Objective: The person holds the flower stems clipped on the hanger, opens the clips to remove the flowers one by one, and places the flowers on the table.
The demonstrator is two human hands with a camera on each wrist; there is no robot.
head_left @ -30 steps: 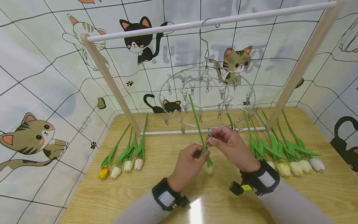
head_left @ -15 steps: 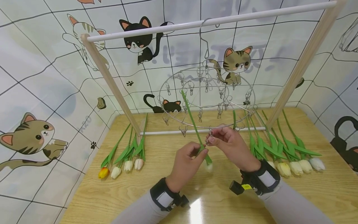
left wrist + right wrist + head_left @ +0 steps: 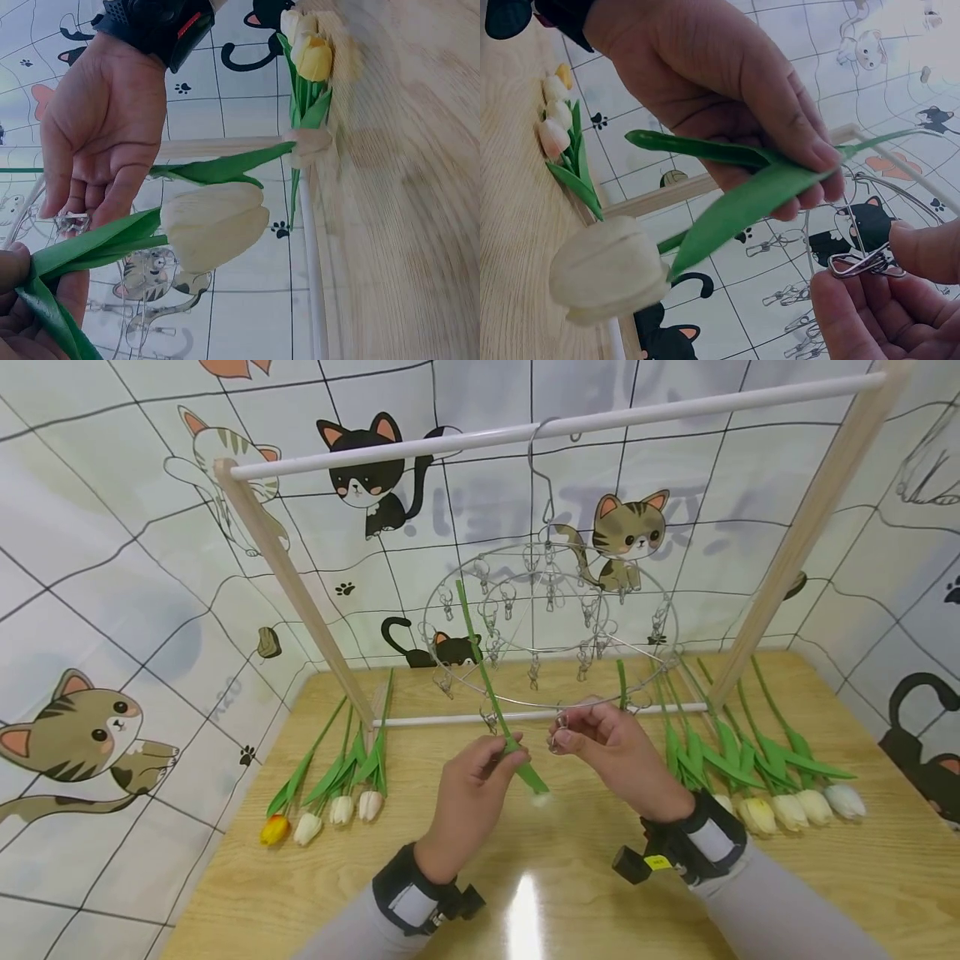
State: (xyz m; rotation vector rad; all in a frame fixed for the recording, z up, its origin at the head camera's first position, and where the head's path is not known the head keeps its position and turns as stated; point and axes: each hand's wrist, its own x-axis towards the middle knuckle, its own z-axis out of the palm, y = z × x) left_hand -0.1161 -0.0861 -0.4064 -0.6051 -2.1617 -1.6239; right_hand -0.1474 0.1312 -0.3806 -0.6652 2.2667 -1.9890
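My left hand (image 3: 468, 793) pinches a white tulip (image 3: 214, 225) by its green stem, close to the leaves. The stem slants up and left in the head view, and the bloom points down and right. My right hand (image 3: 622, 752) holds a small metal clip (image 3: 859, 264) between thumb and fingers. That clip belongs to a round wire hanger (image 3: 550, 497) hooked over a white bar. Tulip and clip are apart. Behind the right hand, another tulip (image 3: 309, 146) hangs with its stem upward; the hand hides much of it in the head view.
Several tulips (image 3: 341, 810) lie at the left of the wooden table (image 3: 480, 910), and several more tulips (image 3: 757, 817) at the right. A rack with a white top bar (image 3: 442, 443) and wooden posts stands over the table. Other clips (image 3: 534, 672) dangle from the hanger.
My left hand has moved left, taking the tulip away from the clip, and its stem tip has swung left and up. My right hand keeps its hold on the clip.
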